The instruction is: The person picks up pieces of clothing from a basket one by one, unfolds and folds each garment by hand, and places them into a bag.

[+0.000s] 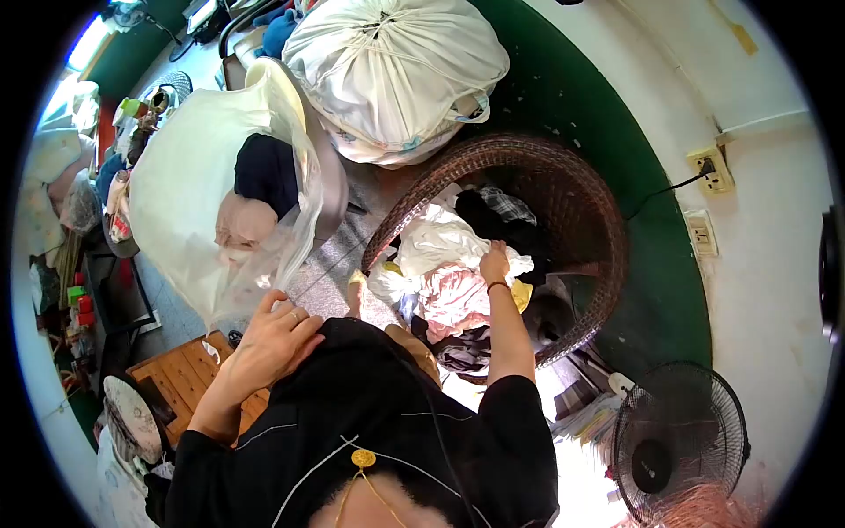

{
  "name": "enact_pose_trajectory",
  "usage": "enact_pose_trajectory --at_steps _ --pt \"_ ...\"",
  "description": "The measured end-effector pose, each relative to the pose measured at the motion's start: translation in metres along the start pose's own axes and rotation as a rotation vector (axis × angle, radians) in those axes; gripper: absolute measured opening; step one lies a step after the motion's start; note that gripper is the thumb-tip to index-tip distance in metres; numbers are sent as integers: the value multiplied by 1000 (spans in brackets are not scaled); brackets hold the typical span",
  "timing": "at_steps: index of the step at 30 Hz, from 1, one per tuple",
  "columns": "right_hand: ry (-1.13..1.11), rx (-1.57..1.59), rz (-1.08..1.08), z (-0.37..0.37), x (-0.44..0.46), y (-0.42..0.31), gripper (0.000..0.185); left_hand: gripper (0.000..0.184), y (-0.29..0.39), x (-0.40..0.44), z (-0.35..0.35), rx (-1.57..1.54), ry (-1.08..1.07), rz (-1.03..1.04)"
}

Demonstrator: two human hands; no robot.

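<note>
My left hand (280, 336) has its fingers curled at the lower rim of a large translucent white plastic bag (180, 198), which it appears to pinch. Inside the bag's mouth show a dark navy cloth (267, 174) and a beige-pink cloth (245, 222). My right hand (495, 264) reaches into a round brown wicker basket (607, 229) and grips a white cloth (440, 239) on the pile; its fingertips are partly hidden. Around that cloth lie a pink cloth (455, 297), black clothes (493, 224) and a bit of yellow fabric (521, 297).
A full white drawstring sack (396, 75) stands beyond the basket. A black fan (678, 440) is at the lower right, below a wall socket with a plugged cord (669, 189). A wooden slatted stool (180, 378) stands at lower left. Assorted goods crowd the left wall.
</note>
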State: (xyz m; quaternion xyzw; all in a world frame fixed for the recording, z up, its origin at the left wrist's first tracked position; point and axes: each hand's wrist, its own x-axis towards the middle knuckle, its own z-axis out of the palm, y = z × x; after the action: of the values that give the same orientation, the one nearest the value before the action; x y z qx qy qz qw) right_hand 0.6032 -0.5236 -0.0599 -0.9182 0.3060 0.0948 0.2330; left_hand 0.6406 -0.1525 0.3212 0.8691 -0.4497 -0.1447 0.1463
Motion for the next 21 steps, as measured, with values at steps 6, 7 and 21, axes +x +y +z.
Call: enact_pose_trajectory --at_steps 6,7,21 --pt "-38 -10 139 7 21 10 23 16 19 12 17 37 -60 -37" --pt "-101 -100 134 6 22 12 25 16 22 14 19 42 -62 -39" --pt "-270 -104 -230 -60 11 56 21 16 22 35 67 22 -114 63"
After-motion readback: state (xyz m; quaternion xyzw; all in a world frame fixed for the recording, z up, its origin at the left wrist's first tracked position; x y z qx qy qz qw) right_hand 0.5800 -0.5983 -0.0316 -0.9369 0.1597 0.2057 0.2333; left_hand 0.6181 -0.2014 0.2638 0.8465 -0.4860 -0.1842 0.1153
